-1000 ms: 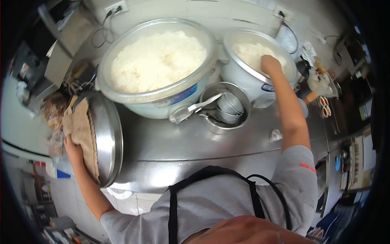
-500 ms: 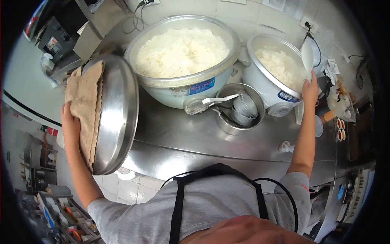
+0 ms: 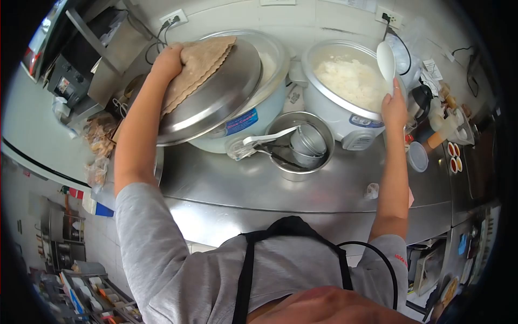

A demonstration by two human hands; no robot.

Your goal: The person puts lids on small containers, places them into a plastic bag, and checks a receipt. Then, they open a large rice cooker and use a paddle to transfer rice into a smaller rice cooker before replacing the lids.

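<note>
My left hand [image 3: 169, 61] grips a large metal lid [image 3: 229, 83] through a folded brown cloth [image 3: 202, 62]. The lid lies tilted over the left side of the big rice cooker [image 3: 259, 110], hiding most of its rice. In my right hand [image 3: 394, 108] is a white rice paddle [image 3: 386, 60], held by its handle with the blade up. It is beside the rim of a smaller rice cooker [image 3: 332, 102], whose cooked white rice [image 3: 348, 81] is in plain sight.
Between the cookers and me stands a metal pot [image 3: 295, 175] holding metal cups [image 3: 308, 144] and a white-handled utensil [image 3: 270, 136]. A kettle [image 3: 420, 102], a round clear lid [image 3: 417, 156] and small sauce cups [image 3: 455, 156] are at right. Plastic bags [image 3: 100, 140] lie at left.
My left hand has swung the lid up and right, from beside the big cooker to over it. The right hand still holds the paddle near the smaller cooker.
</note>
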